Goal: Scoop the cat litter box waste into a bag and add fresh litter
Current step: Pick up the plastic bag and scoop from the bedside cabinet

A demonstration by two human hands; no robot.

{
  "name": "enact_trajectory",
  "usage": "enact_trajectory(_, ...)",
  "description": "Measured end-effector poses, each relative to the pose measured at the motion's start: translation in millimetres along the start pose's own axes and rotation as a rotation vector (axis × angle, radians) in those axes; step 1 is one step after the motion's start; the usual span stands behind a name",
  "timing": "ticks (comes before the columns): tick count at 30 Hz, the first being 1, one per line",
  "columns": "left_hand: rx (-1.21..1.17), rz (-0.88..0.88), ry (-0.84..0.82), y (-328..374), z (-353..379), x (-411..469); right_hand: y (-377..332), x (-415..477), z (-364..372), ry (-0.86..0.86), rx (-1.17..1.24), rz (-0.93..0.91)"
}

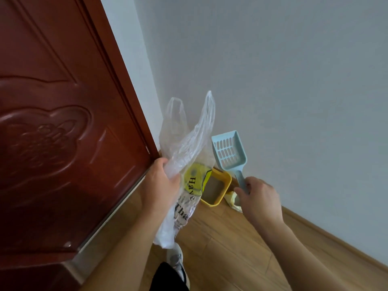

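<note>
Left hand (161, 181) grips a thin crinkled plastic bag (184, 148); right hand (259, 198) closes around the handle of a pale blue slotted scoop (230, 152), above the square yellow litter box (218, 189) on the wooden floor (231, 244).

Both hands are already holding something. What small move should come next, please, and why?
Probably lower the blue scoop toward the yellow litter box on the floor. The right hand grips the scoop's handle with its slotted head up and empty, the left hand holds the plastic bag beside it, and the box shows litter inside.
</note>
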State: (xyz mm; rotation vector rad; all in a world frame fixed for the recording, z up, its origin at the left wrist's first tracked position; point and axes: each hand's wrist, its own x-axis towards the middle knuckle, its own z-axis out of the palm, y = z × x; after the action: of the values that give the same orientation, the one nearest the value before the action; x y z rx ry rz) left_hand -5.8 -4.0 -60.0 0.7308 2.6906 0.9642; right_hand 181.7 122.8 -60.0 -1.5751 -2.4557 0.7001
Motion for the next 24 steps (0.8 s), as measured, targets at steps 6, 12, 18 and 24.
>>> enact_trajectory(6, 0.046, 0.013, -0.093, -25.4, 46.5, 92.4, -21.7, 73.0, 61.1, -0.049, -0.016, 0.072)
enact_trajectory(12, 0.114, 0.028, -0.142, -59.7, 129.9, 162.9, 1.4, 152.1, 144.9, -0.083, 0.007, 0.108)
enact_trajectory(18, 0.119, 0.047, -0.146, -154.5, 283.5, 189.5, 87.5, 225.1, 295.6, -0.155, 0.047, 0.116)
enact_trajectory(24, 0.104, 0.071, -0.222, -271.2, 438.3, 206.2, 174.7, 257.7, 474.1, -0.179, 0.034, 0.177)
